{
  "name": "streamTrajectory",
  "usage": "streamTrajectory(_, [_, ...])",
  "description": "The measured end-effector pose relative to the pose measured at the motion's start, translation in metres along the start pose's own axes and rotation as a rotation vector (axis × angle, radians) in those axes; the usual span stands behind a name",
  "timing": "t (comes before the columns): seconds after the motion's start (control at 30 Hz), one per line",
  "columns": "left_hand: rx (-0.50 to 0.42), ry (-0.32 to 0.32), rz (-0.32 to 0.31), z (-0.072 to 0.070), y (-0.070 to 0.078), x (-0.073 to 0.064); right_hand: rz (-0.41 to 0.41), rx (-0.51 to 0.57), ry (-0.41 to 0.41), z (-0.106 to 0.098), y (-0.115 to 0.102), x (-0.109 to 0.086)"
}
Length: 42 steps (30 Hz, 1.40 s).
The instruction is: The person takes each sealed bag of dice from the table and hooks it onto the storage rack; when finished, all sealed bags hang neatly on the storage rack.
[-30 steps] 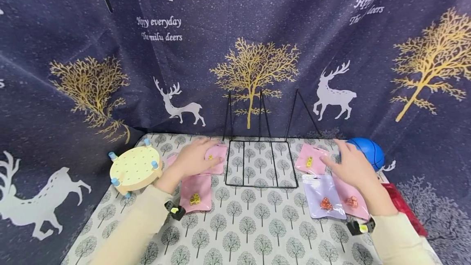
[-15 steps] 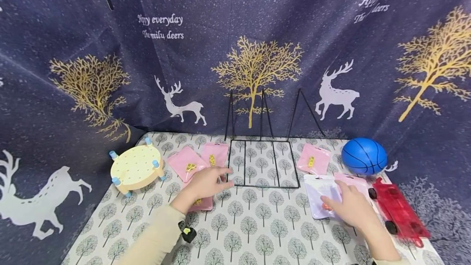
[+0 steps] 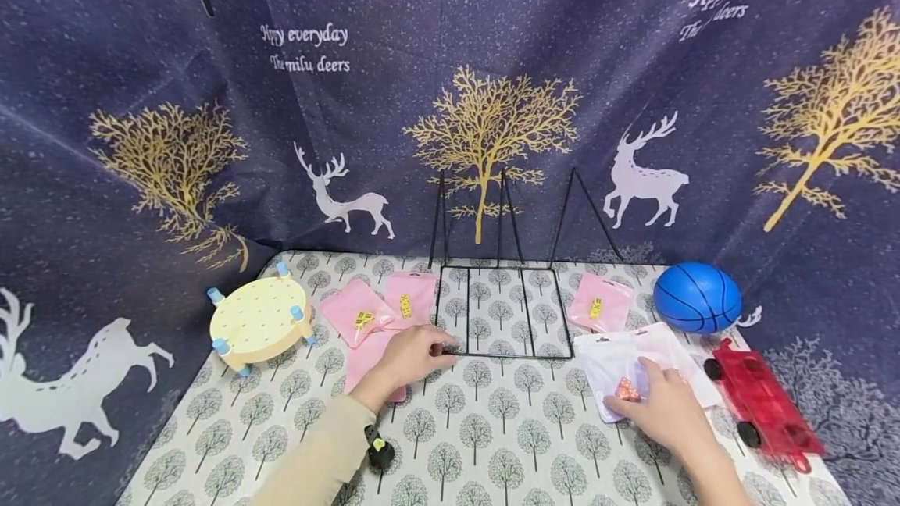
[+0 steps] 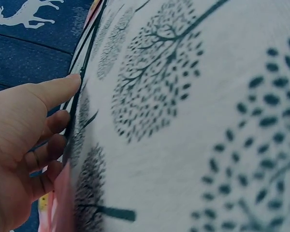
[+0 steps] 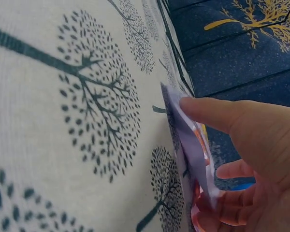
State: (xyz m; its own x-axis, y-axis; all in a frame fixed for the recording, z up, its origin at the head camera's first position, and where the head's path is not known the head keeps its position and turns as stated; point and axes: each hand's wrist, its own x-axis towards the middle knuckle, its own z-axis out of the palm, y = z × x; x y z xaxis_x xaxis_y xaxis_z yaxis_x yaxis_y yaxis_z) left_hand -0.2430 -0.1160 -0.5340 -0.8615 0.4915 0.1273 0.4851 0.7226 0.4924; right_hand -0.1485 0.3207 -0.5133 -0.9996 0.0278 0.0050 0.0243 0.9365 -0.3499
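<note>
My left hand (image 3: 415, 354) is at the front left corner of a black wire rack (image 3: 516, 355), thumb and fingertips around its lower wire. In the left wrist view the thumb tip meets the dark wire (image 4: 75, 104), the other fingers curled behind it. My right hand (image 3: 664, 408) pinches a lavender zip bag (image 3: 598, 361) holding orange-red dice (image 3: 627, 390). The right wrist view shows the bag (image 5: 188, 137) bent up between thumb and fingers. Just beside it, partly under the hand, lies a pale pink bag (image 3: 678, 350), whitened by glare.
Several pink bags (image 3: 351, 303) with yellow dice lie left of the rack; another pink bag (image 3: 610, 295) lies at its right. A cream stool-like toy (image 3: 258, 318) stands far left. A blue ball (image 3: 698, 297) and a red toy car (image 3: 762, 400) sit at the right. A printed curtain hangs behind.
My left hand has come off the pink bags, moving right and nearer to the rack's corner. My right hand has come down from the back onto the lavender bag, which now bends.
</note>
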Motion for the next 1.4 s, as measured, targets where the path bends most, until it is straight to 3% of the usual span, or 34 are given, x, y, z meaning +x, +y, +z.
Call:
streamTrajectory(0.3, [0.002, 0.061, -0.025, 0.009, -0.001, 0.003, 0.044, 0.037, -0.007, -0.001, -0.004, 0.002])
streamTrajectory(0.6, [-0.037, 0.089, -0.017, 0.012, 0.000, 0.004, 0.128, 0.174, -0.038, -0.006, -0.005, 0.003])
streamTrajectory(1.07, [-0.030, 0.102, -0.047, 0.014, 0.000, 0.003, 0.170, 0.312, -0.035, -0.008, -0.004, 0.003])
streamTrajectory(1.4, [-0.051, 0.104, -0.043, 0.015, 0.000, 0.003, 0.191, 0.349, -0.048, -0.010, -0.005, 0.002])
